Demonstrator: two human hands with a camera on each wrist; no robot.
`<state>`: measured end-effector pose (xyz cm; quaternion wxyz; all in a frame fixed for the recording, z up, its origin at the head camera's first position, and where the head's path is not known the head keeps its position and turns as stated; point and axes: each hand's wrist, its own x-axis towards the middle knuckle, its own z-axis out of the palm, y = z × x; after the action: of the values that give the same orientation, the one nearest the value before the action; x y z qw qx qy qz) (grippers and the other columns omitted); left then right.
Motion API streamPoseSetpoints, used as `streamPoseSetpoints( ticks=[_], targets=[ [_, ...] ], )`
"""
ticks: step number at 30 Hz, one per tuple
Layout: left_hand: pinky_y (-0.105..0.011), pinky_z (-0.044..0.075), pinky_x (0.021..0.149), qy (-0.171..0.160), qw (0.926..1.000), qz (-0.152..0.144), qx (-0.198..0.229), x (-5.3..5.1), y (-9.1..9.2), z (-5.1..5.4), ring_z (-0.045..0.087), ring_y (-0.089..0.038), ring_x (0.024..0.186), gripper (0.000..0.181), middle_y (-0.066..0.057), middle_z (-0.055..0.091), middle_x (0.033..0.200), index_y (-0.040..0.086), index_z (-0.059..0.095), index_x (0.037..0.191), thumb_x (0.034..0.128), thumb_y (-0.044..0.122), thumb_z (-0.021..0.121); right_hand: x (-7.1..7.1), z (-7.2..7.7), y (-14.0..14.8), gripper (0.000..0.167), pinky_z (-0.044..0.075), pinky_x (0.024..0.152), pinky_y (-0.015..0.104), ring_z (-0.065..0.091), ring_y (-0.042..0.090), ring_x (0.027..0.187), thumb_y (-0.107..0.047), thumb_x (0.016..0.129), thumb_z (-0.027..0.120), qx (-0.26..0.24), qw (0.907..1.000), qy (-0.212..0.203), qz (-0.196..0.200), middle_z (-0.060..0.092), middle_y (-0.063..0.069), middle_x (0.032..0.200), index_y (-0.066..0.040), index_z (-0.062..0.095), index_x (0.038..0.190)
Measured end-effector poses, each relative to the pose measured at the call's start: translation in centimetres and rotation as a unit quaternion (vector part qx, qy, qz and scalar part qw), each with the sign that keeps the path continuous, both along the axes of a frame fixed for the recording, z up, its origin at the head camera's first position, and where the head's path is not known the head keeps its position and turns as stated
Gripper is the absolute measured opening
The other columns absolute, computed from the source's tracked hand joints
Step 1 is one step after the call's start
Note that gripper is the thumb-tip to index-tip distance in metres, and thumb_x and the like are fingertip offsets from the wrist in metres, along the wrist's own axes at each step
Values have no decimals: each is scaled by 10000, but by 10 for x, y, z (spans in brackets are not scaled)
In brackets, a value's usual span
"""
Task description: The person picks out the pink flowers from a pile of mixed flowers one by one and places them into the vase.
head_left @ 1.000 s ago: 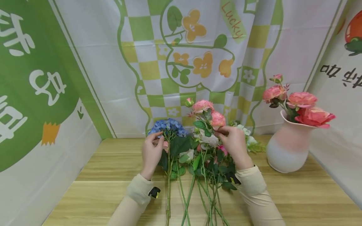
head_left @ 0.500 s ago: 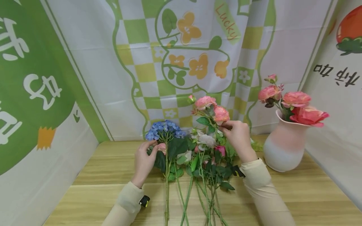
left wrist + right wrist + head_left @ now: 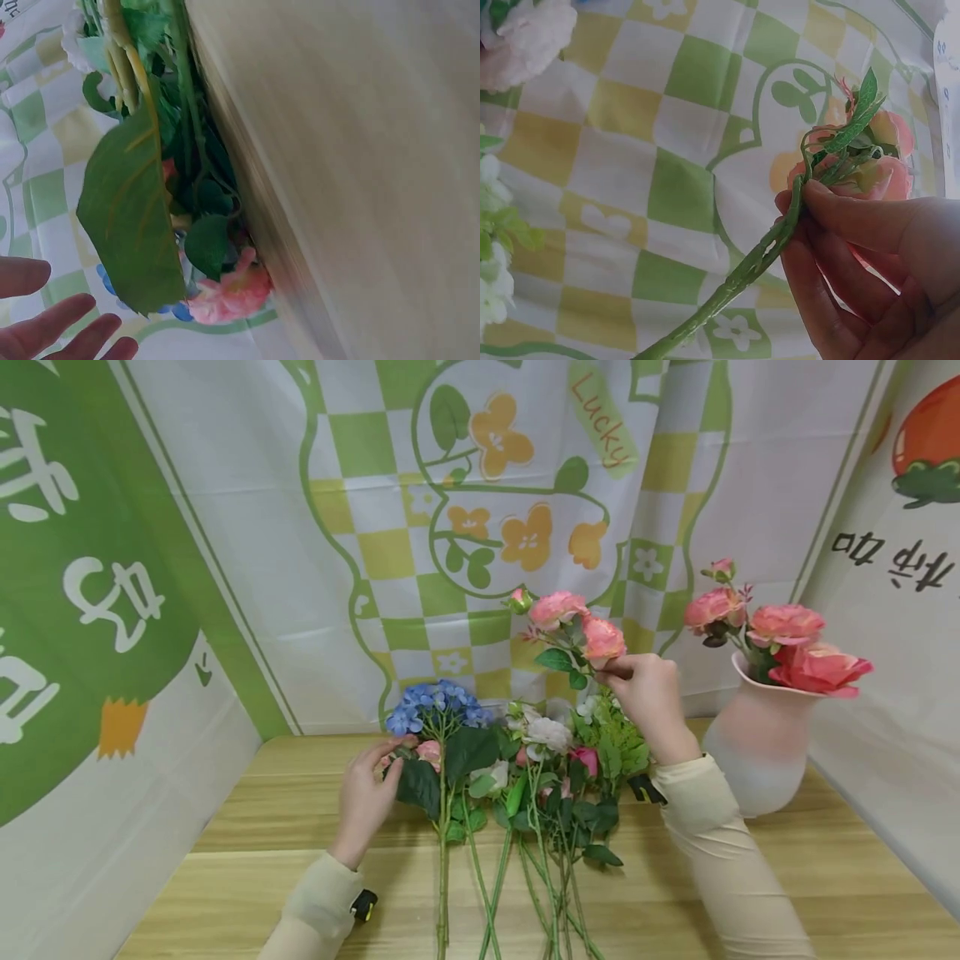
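Between thumb and fingers my right hand (image 3: 651, 706) pinches the stem of a pink flower spray (image 3: 570, 618), raised above the pile. In the right wrist view the green stem (image 3: 735, 281) slants down from the fingertips of the right hand (image 3: 870, 262). Beside the blue hydrangea (image 3: 438, 706) and its dark leaf (image 3: 420, 787), my left hand (image 3: 366, 797) is held with relaxed fingers. The left wrist view shows that hand's spread fingers (image 3: 64, 326) near a large leaf (image 3: 131, 214), gripping nothing. A pink bloom (image 3: 232, 294) lies under the leaf.
A pink and white vase (image 3: 757, 752) with coral flowers (image 3: 795, 625) stands at the right, close to the right forearm. White flowers (image 3: 547, 733), a magenta bud (image 3: 585, 762) and crossing stems lie mid-table (image 3: 247, 827). A patterned cloth hangs behind.
The right hand has moved right and up, lifting the pink spray farther from the pile. The left hand has drawn back left and down from the hydrangea. The head view has shifted slightly.
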<state>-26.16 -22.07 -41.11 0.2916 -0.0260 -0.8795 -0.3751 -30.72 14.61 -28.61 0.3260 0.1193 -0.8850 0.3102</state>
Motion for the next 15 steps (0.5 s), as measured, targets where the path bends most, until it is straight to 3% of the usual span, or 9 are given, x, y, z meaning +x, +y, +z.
streamPoseSetpoints(
  ticks=[6, 15],
  targets=[
    [-526, 400, 996, -117, 9996, 211, -139, 2, -7, -2, 543, -409, 1157, 323, -219, 619, 1221, -28, 642, 1171, 875, 99, 640, -2, 8, 7, 114, 513, 679, 476, 683, 318, 682, -165, 804, 757, 21, 9999, 67, -75, 733, 138, 799, -62, 778, 846],
    [-536, 384, 1017, -421, 9984, 262, -271, 5, -18, -1, 519, -419, 1184, 366, -235, 594, 1252, -38, 610, 1205, 923, 195, 599, -6, 21, 17, 91, 513, 731, 480, 684, 341, 784, -132, 815, 734, 3, 9999, 29, -135, 733, 142, 841, -58, 774, 852]
  ],
)
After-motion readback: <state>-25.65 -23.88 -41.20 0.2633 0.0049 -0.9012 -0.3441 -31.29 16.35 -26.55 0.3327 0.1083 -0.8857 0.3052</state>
